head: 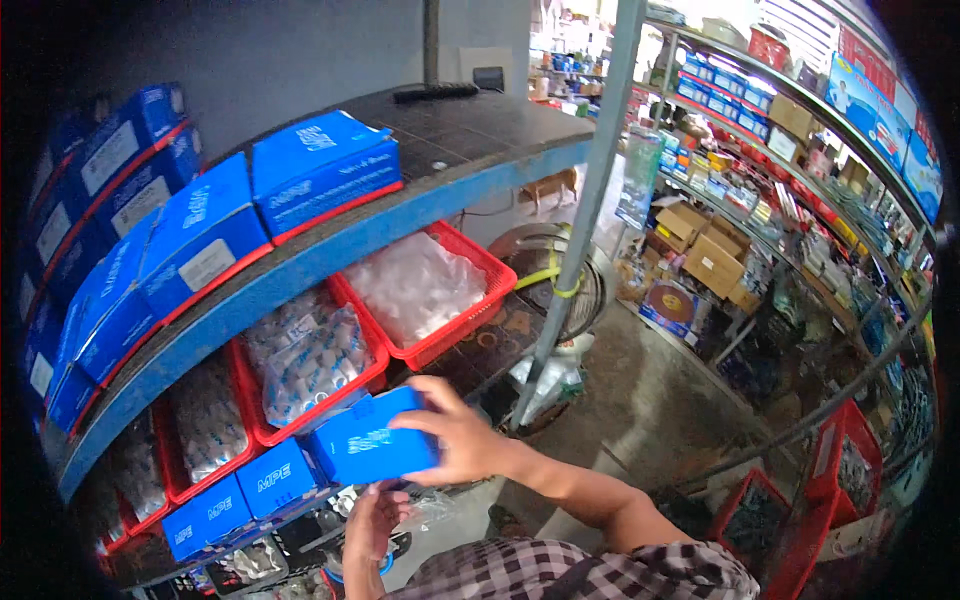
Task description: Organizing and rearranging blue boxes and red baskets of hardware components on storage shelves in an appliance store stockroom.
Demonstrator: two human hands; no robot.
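My right hand point(463, 431) grips the right end of a blue cardboard box point(367, 444), thumb and fingers spread over its top and side. The box stands at the end of a row on the front edge of the middle shelf. To its left are two more blue boxes, one point(279, 478) right beside it and one point(214, 517) farther along, both bearing the MPE maker's name. My left hand point(373, 517) is just under the box's lower edge, palm partly up, fingers loosely bent and holding nothing visible. A clear plastic bag point(435, 510) shows beside it.
Red plastic baskets point(450, 341) with bagged white fittings point(319, 367) line the shelf behind the boxes. Above, an upper shelf edge point(480, 184) carries more blue boxes point(326, 172). A grey metal post point(592, 202) stands right of the shelf; red bins point(754, 510) lie at lower right.
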